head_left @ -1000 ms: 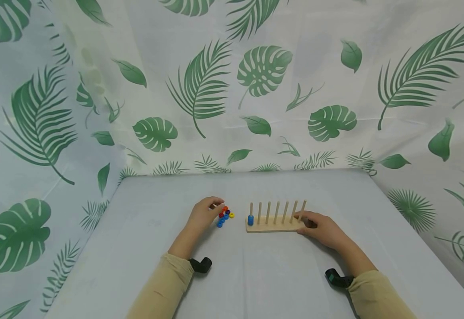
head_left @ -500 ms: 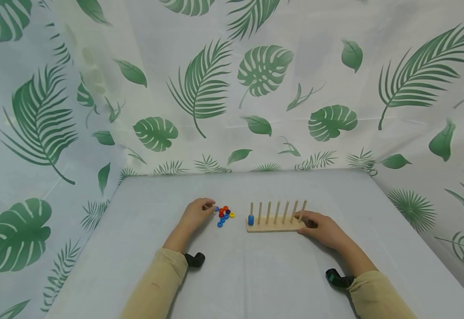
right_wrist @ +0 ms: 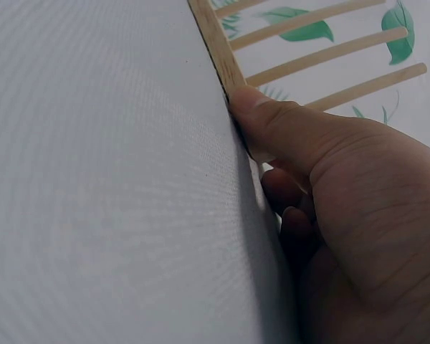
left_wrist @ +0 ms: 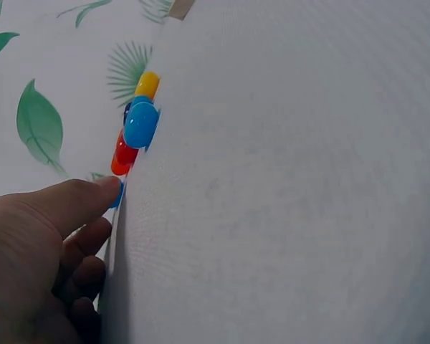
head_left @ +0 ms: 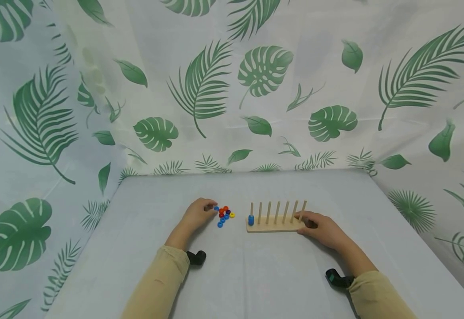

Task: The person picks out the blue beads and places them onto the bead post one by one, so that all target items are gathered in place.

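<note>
In the head view my left hand (head_left: 198, 214) is at the left edge of a small cluster of ring beads, thumb and fingertip pinching a blue ring bead (head_left: 216, 208). The left wrist view shows that blue bead (left_wrist: 117, 195) partly hidden behind the thumb tip. Red beads (head_left: 221, 211), a yellow bead (head_left: 232, 215), a dark bead and more blue beads (head_left: 220, 224) lie beside it. To the right stands a wooden peg board (head_left: 273, 228) with a row of upright pegs; blue beads (head_left: 251, 220) sit on its leftmost peg. My right hand (head_left: 324, 229) grips the board's right end.
A white cloth covers the table (head_left: 232, 274). Behind it hangs a white curtain (head_left: 212, 146) with green leaf prints. Black wrist devices (head_left: 197, 258) are worn on both arms.
My left hand has shifted left, away from the bead cluster, and a blue bead now shows at its fingertips. The right hand and the peg board have stayed in place.
</note>
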Motion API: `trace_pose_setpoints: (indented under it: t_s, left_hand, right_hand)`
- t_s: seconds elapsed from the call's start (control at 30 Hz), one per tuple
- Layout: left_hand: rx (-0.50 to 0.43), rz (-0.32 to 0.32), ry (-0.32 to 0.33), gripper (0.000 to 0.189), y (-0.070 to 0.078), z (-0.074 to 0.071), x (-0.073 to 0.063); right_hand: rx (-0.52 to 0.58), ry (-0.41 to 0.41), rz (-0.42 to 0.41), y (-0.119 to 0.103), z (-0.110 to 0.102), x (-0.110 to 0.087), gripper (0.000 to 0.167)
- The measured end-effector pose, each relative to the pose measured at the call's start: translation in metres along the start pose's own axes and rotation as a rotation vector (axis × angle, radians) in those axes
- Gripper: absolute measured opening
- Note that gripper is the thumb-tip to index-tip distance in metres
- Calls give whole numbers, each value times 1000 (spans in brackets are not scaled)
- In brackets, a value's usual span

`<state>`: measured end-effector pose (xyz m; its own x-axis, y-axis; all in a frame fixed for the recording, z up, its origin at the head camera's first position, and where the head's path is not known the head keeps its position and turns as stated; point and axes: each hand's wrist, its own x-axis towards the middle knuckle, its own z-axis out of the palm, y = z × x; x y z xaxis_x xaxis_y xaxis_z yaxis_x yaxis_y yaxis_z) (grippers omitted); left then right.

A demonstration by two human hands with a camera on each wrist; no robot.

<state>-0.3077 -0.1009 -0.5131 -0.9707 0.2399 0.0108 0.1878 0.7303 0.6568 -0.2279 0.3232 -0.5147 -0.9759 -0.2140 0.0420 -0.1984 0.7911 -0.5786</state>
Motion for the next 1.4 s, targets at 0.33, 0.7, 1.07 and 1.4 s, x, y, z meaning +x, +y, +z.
trace_pose_setpoints:
  t_s: [0.33,0.7,1.07,1.4]
  left_hand:
    - [49,18,25,22,0,4,3]
    - [46,9,43,21,1,5,1]
    - [-4,0,64,23,9,0,2]
    - [-8,39,62,27,29,-4,2]
  right_hand:
    - [-3,7,-2,0,1,0,50]
    - [-3,6,-3,-1,1,-1,49]
    - [-4,9,-17,0,1,0,50]
    - [1,7,-13,-1,1,0,50]
